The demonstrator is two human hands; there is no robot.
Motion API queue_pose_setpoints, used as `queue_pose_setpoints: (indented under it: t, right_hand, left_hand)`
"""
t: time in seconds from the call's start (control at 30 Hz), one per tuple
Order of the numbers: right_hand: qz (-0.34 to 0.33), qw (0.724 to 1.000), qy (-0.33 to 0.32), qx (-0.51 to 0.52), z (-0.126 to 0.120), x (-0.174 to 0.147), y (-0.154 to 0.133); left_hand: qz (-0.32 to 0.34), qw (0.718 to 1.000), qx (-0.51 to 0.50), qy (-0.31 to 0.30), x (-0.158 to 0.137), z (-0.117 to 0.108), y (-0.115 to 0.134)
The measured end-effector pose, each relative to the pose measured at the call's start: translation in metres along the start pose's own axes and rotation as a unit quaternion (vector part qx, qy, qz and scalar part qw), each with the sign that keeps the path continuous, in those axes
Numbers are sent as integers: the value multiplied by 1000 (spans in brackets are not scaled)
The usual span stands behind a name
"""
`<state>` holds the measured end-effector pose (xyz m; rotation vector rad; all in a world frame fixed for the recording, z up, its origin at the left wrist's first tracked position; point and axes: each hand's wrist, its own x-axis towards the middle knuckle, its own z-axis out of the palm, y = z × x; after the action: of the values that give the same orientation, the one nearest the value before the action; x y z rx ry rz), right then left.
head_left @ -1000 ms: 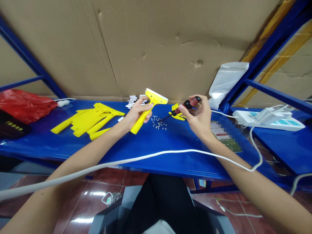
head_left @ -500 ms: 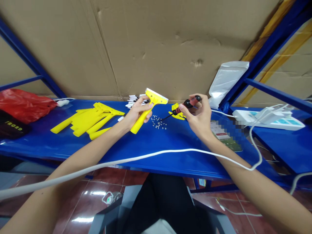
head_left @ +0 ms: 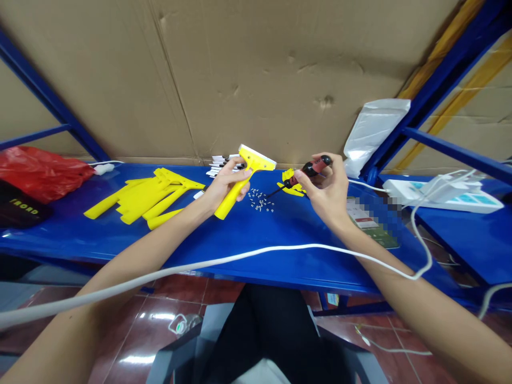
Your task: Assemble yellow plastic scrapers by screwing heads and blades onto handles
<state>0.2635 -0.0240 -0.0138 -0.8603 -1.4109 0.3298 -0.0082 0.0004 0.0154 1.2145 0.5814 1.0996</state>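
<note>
My left hand (head_left: 224, 186) is closed around a yellow scraper (head_left: 237, 193), its wide head with a pale blade edge tilted up and away from me. In my right hand (head_left: 328, 186) is a screwdriver (head_left: 317, 166) with a red and black handle, its dark shaft slanting down to the left. The screwdriver's tip is among small screws and nuts (head_left: 258, 199) scattered on the blue table; whether it touches one I cannot tell. Behind the shaft lie small yellow plastic pieces (head_left: 295, 191), partly hidden by my right hand.
Several yellow scraper handles (head_left: 140, 200) lie in a pile at left. Black-and-white packets (head_left: 218, 164) sit behind my left hand. A white cable (head_left: 240, 256) crosses in front of my forearms. A power strip (head_left: 444, 196) stands at right, a red bag (head_left: 44, 170) at far left.
Hardly anything differs. My right hand and the screwdriver have shifted very slightly to the right; both hands keep their hold.
</note>
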Motion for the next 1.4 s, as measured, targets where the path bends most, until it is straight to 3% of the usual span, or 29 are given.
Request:
queue_pose_setpoints:
  t: [0.63, 1.0, 1.4]
  right_hand:
    - [-2, 999, 1, 38, 4, -1, 2]
    - [8, 999, -12, 41, 6, -4, -4]
    - [34, 998, -27, 42, 7, -9, -2]
  left_hand:
    - [-2, 1000, -2, -14, 3, -6, -1]
    - [12, 999, -22, 33, 0, 4, -2]
    - [1, 999, -40, 37, -2, 7, -2]
